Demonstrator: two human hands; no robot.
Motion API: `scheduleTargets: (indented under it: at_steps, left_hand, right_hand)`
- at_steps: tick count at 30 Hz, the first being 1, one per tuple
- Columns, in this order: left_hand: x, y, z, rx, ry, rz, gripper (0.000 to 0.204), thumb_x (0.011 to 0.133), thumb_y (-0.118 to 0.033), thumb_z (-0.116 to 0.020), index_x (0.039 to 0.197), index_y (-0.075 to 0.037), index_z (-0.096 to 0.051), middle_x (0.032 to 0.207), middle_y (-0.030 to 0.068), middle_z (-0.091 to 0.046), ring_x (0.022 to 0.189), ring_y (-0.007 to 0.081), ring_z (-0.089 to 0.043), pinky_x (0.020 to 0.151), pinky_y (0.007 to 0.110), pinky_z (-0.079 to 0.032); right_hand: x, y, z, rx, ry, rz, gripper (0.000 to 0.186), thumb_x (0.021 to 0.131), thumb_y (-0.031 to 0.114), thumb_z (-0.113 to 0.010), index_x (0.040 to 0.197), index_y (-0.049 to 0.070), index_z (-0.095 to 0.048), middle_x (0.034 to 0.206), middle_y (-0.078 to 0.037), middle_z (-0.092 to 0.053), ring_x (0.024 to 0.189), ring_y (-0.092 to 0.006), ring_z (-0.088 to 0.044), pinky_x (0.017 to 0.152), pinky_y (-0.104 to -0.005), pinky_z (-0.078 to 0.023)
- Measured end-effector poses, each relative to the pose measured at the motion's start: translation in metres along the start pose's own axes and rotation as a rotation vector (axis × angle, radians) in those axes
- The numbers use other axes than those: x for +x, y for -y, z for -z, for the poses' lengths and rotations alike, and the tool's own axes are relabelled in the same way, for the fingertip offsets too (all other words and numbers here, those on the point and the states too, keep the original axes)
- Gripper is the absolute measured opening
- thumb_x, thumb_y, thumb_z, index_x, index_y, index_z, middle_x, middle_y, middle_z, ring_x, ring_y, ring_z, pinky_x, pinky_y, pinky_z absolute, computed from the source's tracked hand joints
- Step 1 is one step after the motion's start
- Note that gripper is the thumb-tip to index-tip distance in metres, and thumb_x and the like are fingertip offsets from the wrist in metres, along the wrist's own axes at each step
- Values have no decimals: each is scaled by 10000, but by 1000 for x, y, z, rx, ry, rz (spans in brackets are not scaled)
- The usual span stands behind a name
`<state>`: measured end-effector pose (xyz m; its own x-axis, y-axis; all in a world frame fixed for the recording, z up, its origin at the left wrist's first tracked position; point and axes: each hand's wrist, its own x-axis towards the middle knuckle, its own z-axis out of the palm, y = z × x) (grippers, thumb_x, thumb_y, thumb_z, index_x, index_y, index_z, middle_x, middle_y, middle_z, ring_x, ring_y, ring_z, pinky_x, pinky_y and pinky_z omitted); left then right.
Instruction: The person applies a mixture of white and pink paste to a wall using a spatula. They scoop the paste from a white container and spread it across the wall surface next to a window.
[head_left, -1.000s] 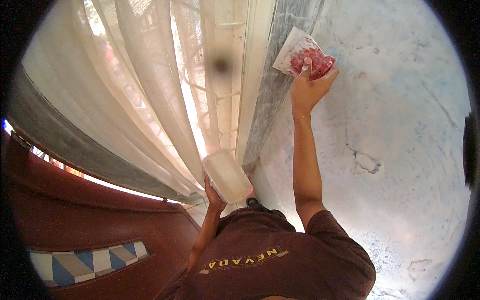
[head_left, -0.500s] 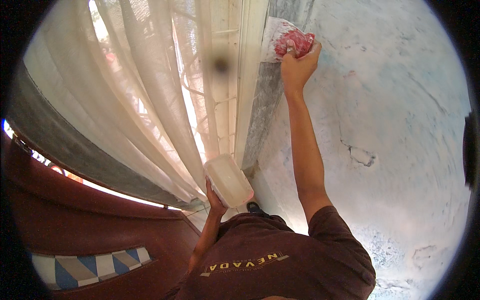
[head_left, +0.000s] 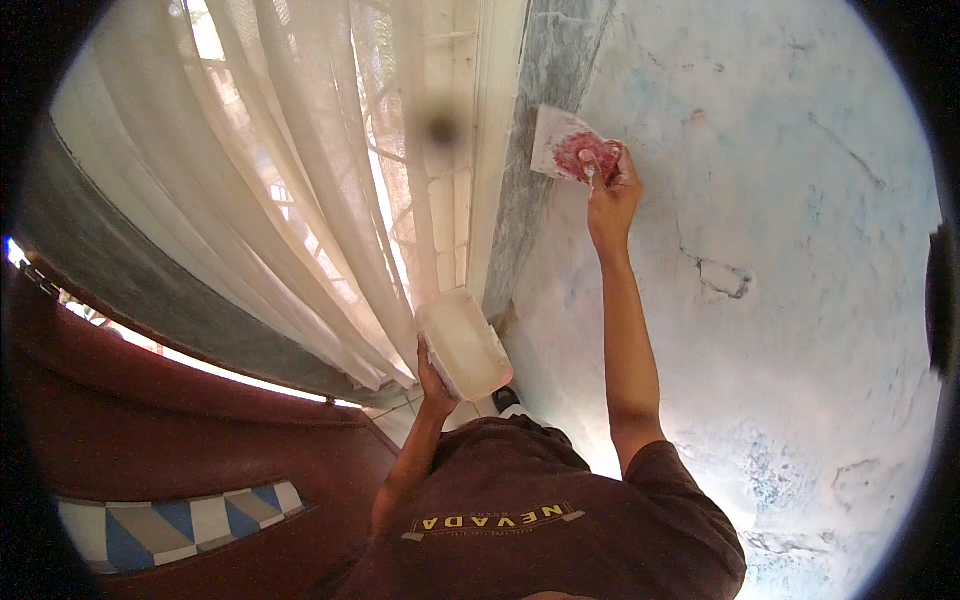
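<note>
In the head view, your right hand [head_left: 614, 200] is up between 1 and 2 o'clock. It grips a flat scraper [head_left: 552, 140] at 1 o'clock, with your thumb on the near side and your other fingers bent round its red end. The scraper is white with red, and smeary. Its pale end points left, over a grey strip [head_left: 545, 70] beside the wall [head_left: 800, 330]. I cannot tell if it presses on the strip.

Your left hand [head_left: 433, 385] is at 7 o'clock. It holds a pale tub [head_left: 463, 345] just below the middle. Your thumb is on the tub's left side; the other fingers are mostly hidden. The tub tips a bit.

The wall at 3 o'clock is white with blue marks and has a crack [head_left: 725, 280]. A thin curtain [head_left: 270, 200] hangs at 10 o'clock. Your brown shirt [head_left: 590, 480] is at 6 o'clock, with a dark shoe [head_left: 505, 400] above it.
</note>
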<state>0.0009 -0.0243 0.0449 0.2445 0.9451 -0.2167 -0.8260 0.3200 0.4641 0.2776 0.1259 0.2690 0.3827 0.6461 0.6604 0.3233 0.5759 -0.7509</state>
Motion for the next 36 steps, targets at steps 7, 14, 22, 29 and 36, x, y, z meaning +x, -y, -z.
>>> scheduleTargets:
  at_steps: [7, 14, 22, 29, 36]
  left_hand:
    - [-6, 5, 10, 8, -18, 3, 702, 1061, -616, -378, 1531, -96, -413, 1417, 119, -585, 1260, 279, -609, 1077, 467, -511]
    - [-1, 2, 3, -31, -36, 14, 715, 1056, -627, -380, 1528, -91, -417, 1428, 128, -575, 1264, 282, -602, 1073, 463, -508]
    - [5, 11, 0, -10, -57, 11, 723, 1050, -632, -392, 1535, -96, -417, 1434, 133, -569, 1290, 293, -581, 1084, 466, -498]
    - [-4, 8, -5, -28, -29, 29, 731, 1044, -639, -396, 1537, -100, -415, 1439, 138, -567, 1290, 298, -586, 1085, 478, -501]
    - [-2, 9, 2, -65, -28, 75, 735, 1041, -642, -406, 1527, -90, -424, 1417, 136, -586, 1255, 298, -613, 1071, 470, -515]
  right_hand:
    - [-29, -33, -8, -301, 470, 139, 296, 855, -133, -619, 1089, 33, -691, 1038, -115, -736, 952, -264, -716, 857, -376, -533]
    - [15, -28, -15, -514, 392, 446, 289, 789, -86, -672, 1010, 94, -719, 973, -60, -733, 938, -273, -672, 864, -411, -449]
    - [149, 113, -29, -612, -9, 896, 320, 779, -101, -615, 1052, 35, -713, 992, -112, -753, 912, -309, -701, 850, -377, -496]
    - [146, 121, -27, -240, -55, 521, 171, 926, 3, -653, 1089, 14, -701, 987, -56, -762, 848, -138, -678, 807, -296, -535]
    - [117, 64, -59, 374, 98, -121, 147, 939, 21, -706, 1079, -22, -706, 984, -31, -722, 876, -105, -628, 797, -273, -504]
